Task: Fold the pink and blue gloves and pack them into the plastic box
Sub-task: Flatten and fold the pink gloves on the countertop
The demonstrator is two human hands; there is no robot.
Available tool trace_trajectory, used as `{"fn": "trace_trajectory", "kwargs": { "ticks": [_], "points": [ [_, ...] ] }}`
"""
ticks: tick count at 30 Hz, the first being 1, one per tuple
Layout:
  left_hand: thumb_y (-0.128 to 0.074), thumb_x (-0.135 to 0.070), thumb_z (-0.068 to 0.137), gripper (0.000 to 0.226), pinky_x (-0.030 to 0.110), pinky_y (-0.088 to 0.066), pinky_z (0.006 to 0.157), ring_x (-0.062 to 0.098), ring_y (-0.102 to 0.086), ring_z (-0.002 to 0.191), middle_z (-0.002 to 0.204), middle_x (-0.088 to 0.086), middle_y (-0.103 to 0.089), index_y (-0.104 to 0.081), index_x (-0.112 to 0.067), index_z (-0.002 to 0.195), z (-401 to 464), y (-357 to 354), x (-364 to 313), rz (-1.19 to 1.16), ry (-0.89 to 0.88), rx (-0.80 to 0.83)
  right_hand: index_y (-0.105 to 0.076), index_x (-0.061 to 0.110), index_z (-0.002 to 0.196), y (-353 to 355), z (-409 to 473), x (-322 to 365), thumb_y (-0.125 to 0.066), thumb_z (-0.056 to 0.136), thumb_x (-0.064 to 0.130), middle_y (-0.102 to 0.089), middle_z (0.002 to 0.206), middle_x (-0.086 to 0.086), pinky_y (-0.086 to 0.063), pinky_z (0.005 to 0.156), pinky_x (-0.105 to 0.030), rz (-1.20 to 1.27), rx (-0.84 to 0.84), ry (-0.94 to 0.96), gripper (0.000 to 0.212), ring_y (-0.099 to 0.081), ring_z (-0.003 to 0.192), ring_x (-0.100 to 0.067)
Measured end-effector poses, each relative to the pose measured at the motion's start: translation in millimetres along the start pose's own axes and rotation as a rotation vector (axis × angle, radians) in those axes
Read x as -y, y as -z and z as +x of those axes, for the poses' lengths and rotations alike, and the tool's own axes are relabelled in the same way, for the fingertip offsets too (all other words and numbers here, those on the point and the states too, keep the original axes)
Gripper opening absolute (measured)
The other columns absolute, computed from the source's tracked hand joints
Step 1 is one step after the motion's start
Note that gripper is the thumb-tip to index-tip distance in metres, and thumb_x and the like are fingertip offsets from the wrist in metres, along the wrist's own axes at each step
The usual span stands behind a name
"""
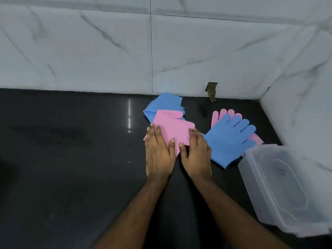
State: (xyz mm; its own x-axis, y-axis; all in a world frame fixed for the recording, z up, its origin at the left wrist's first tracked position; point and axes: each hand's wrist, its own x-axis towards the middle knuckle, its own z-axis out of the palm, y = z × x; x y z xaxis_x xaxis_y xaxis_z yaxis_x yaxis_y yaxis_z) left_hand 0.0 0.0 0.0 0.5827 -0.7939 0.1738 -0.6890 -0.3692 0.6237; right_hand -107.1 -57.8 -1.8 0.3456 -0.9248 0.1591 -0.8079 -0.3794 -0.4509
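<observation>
I see left hand [158, 151] and right hand [195, 153] flat, fingers spread, pressing the pink glove [171, 126] mid-bench over a blue glove [166, 102]; plastic box [280, 187] at right edge

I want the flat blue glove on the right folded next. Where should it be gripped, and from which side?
Probably by the cuff of the flat blue rubber glove, coming from the near side. The cuff is its straight nearest edge, facing the person, while the fingers splay away toward the wall. It lies on a pink rubber glove beside the clear plastic box, so pinch only the blue layer.
</observation>
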Motion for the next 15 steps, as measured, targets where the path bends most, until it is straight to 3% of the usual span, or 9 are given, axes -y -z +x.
{"fn": "trace_trajectory", "kwargs": {
  "ticks": [3,7,12,15],
  "points": [
    [-0.041,-0.045,0.104,0.070,0.044,-0.012,0.129,0.031,-0.015,0.157,0.167,0.018,-0.022,-0.023,-0.003,0.158,8,-10,7,0.081,0.105,-0.087,-0.029,0.026,0.155,-11,8,-2,-0.045,0.100,0.047,-0.034,0.160,0.001,-0.036,0.107,-0.043,0.002,-0.096,-0.004,0.061,-0.038,0.137,-0.022],
    [-0.046,-0.047,0.102,0.067,0.045,-0.022,0.125,0.031,-0.034,0.146,0.153,0.018,-0.042,-0.034,-0.003,0.151,16,-18,10,0.155,0.114,-0.124,-0.043,0.028,0.149,-20,17,-7,-0.048,0.099,0.046,-0.045,0.152,0.000,-0.039,0.099,-0.043,-0.063,-0.105,0.017,0.053,-0.043,0.128,-0.025],
    [-0.056,-0.044,0.098,0.064,0.043,-0.041,0.107,0.030,-0.048,0.121,0.133,0.015,-0.052,-0.041,-0.002,0.144,16,-18,9,0.117,0.092,-0.216,-0.056,0.027,0.137,-19,13,-11,-0.057,0.097,0.034,-0.053,0.143,0.004,-0.041,0.093,-0.042,0.032,-0.164,0.093,0.040,-0.045,0.122,-0.023],
    [-0.056,-0.045,0.098,0.061,0.042,-0.043,0.097,0.029,-0.049,0.115,0.126,0.012,-0.052,-0.044,-0.006,0.142,13,-18,9,0.200,0.061,-0.220,-0.062,0.024,0.130,-17,8,-14,-0.061,0.096,0.024,-0.058,0.135,0.005,-0.040,0.092,-0.041,0.119,-0.198,0.143,0.035,-0.047,0.120,-0.024]
  ]
}}
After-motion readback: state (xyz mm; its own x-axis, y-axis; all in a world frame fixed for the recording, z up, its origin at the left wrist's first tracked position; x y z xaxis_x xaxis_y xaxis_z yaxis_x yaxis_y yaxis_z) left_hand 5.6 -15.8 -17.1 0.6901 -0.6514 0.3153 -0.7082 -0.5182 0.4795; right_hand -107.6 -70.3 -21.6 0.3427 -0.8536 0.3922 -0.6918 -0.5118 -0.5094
